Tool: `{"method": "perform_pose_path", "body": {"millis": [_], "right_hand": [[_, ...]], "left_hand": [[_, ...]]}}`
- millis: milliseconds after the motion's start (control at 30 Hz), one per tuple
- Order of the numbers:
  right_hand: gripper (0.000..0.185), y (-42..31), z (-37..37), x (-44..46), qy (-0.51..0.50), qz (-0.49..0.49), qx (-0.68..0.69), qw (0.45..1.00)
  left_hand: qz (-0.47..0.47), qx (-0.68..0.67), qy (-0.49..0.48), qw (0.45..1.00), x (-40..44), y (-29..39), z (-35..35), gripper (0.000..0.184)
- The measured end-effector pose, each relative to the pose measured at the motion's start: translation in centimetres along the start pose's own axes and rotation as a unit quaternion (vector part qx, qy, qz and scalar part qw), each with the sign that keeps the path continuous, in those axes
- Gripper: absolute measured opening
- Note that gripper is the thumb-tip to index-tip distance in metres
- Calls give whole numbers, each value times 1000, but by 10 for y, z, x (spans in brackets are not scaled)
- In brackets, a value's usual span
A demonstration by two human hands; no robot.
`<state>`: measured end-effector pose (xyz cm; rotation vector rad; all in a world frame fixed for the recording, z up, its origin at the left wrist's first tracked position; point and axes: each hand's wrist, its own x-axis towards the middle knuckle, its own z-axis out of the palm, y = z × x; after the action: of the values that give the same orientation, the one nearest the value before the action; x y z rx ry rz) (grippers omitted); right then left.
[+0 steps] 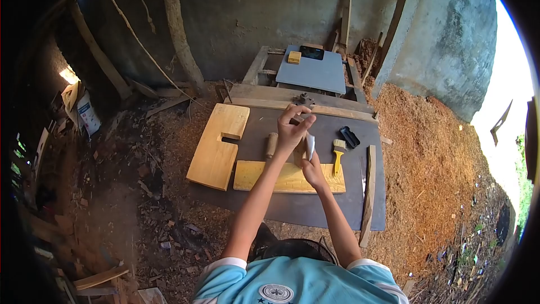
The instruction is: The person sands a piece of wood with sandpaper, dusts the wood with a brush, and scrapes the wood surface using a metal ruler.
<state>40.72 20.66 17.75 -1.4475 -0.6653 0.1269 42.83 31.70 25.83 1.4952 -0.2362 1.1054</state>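
My left hand [292, 134] is raised over the dark tabletop, its fingers curled at the upper end of a flat brown wooden piece [298, 155]. Lower down, my right hand [313, 172] grips the same piece, with a white folded sheet [310, 147] at its side. Whether the sheet is paper or cloth I cannot tell. Below both hands lies a yellow-painted board [264, 179]. A yellow-handled paintbrush [338, 155] rests to the right, its handle over that board. Left of my hands is a wooden cylinder [272, 143], partly hidden by my forearm.
A notched wooden board [216, 152] overhangs the table's left side. At the right lie a black tray-like item [349, 137] and a wooden strip [368, 197]. Behind, a grey panel [309, 73] carries a phone [312, 52] and a small yellow box [294, 57]. Sawdust [427, 169] covers the ground.
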Motion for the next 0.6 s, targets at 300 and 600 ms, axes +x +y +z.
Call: {"method": "perform_pose_path", "body": {"millis": [300,600], "right_hand": [[28,-16,-28,8,-84,158,-11,984],[56,39,-14,-22,-13,151,-23,988]], "left_hand": [[-140,-139,-9,980,-21,-7,18,26],[-155,-118,14,981,-20,6,19,24]]}}
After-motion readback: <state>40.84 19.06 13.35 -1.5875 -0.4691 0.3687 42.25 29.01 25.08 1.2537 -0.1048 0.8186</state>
